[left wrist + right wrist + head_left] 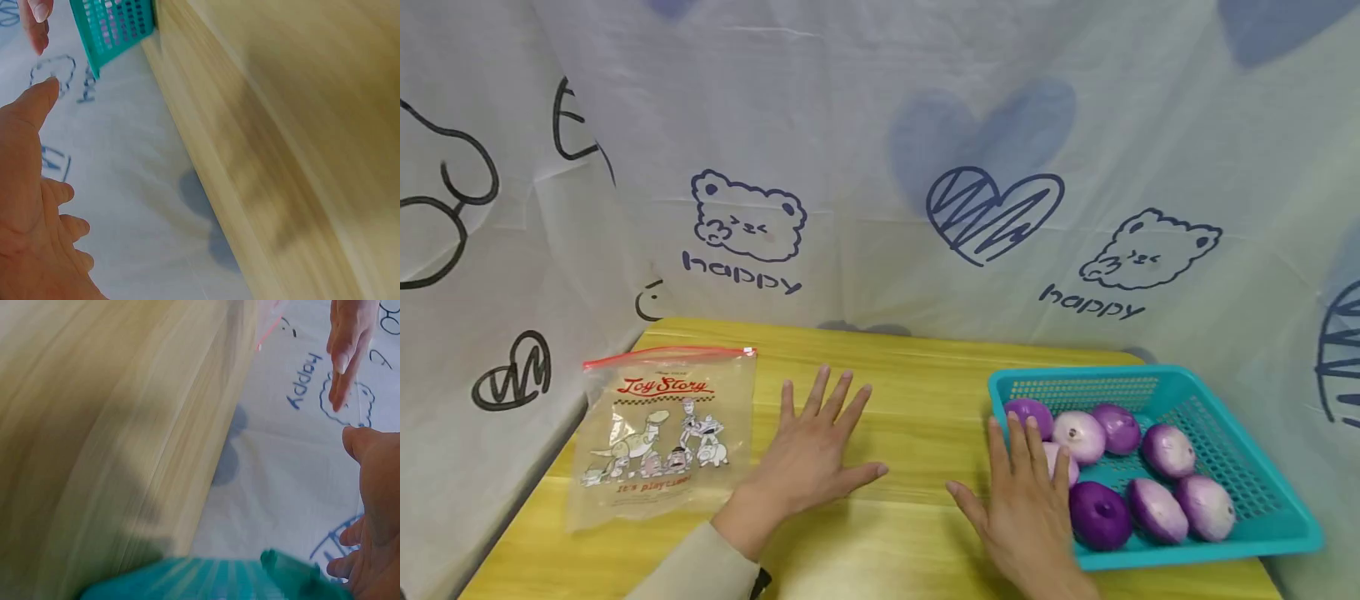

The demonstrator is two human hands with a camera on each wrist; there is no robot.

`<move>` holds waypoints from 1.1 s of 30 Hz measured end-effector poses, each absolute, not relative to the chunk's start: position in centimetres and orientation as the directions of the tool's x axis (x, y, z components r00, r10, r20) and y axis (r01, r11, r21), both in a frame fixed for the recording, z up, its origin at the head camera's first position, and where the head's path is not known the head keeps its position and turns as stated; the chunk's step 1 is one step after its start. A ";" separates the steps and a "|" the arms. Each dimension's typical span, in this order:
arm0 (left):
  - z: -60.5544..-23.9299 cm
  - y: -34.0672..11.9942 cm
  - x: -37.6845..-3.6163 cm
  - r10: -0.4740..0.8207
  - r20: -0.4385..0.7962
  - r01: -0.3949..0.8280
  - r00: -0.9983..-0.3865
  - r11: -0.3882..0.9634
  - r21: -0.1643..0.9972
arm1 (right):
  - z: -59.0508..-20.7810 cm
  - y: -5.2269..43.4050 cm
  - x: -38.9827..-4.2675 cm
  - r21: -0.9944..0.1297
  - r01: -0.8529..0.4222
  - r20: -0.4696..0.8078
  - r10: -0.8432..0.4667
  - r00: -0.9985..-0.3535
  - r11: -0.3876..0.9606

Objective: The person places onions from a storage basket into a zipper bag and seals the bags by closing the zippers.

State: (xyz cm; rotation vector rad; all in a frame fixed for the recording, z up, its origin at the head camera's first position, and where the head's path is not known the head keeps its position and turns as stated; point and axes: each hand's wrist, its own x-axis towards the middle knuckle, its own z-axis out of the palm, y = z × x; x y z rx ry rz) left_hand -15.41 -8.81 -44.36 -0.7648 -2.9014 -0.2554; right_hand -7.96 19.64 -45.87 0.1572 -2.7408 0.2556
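Note:
My left hand (812,450) lies flat and open on the yellow wooden table (910,392), fingers spread, just right of a clear zip bag (658,433) with a red seal and cartoon print. The left wrist view shows the same left hand (37,206) open. My right hand (1022,492) hovers open at the left edge of a teal plastic basket (1262,492), its fingers over the rim. Inside the basket lie several purple and white onions (1157,492). The right hand (375,512) holds nothing.
A white cloth printed with bears, hearts and "happy" (925,167) hangs behind and around the table. The table's left edge runs close to the bag. The basket (212,581) sits near the right front corner.

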 end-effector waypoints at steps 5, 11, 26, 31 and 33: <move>-44.0 -4.6 -16.3 0.571 0.145 0.586 -0.808 0.804 0.102 | -45.8 21.7 -6.2 -0.134 -0.069 0.333 -0.020 -0.943 0.989; -44.2 0.5 -16.4 0.669 0.097 0.674 -0.737 0.738 0.028 | -47.4 22.7 -4.2 -0.063 0.008 0.380 0.032 -0.924 0.998; -45.9 5.4 -17.0 0.763 0.002 0.763 -0.646 0.646 0.019 | -48.1 22.3 -4.2 0.004 -0.042 0.384 -0.040 -0.922 0.999; -45.9 5.6 -17.4 0.768 0.012 0.768 -0.641 0.641 0.006 | -48.2 22.2 -5.0 0.000 -0.069 0.406 -0.062 -0.912 0.998; -45.9 5.6 -17.7 0.771 0.015 0.772 -0.636 0.636 0.007 | -48.1 22.0 -5.4 -0.004 -0.075 0.400 -0.067 -0.914 0.997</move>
